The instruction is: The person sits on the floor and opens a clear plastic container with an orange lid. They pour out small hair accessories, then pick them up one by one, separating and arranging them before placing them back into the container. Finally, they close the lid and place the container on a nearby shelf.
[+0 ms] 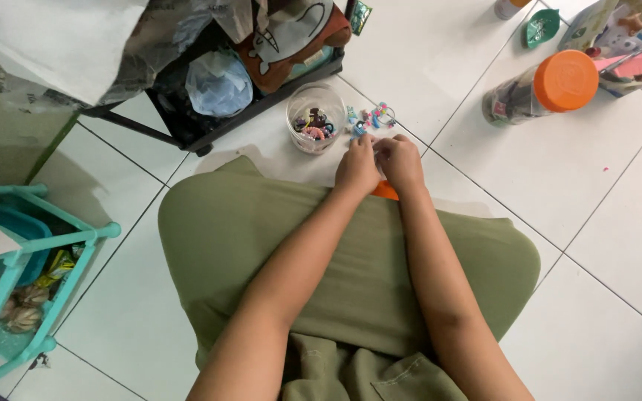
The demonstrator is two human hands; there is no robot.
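- The person sits low over the white tiled floor (574, 186), olive-clad knees drawn up, so both arms reach past them to the small things on the tiles.
- A clear round tub (315, 119) of colourful hair ties stands open just ahead of the knees, within easy reach; a loose cluster of small trinkets (371, 117) lies on the floor just to its right.
- The left hand (357, 167) and right hand (401, 162) are touching, fingers curled in and pinched together over something too small to make out; how tightly they close on it I cannot tell.
- An orange piece (385, 191) peeks out beneath the right wrist, against the knee.
- Well apart to the right lies a clear canister with an orange lid (544, 90), tipped on its side.
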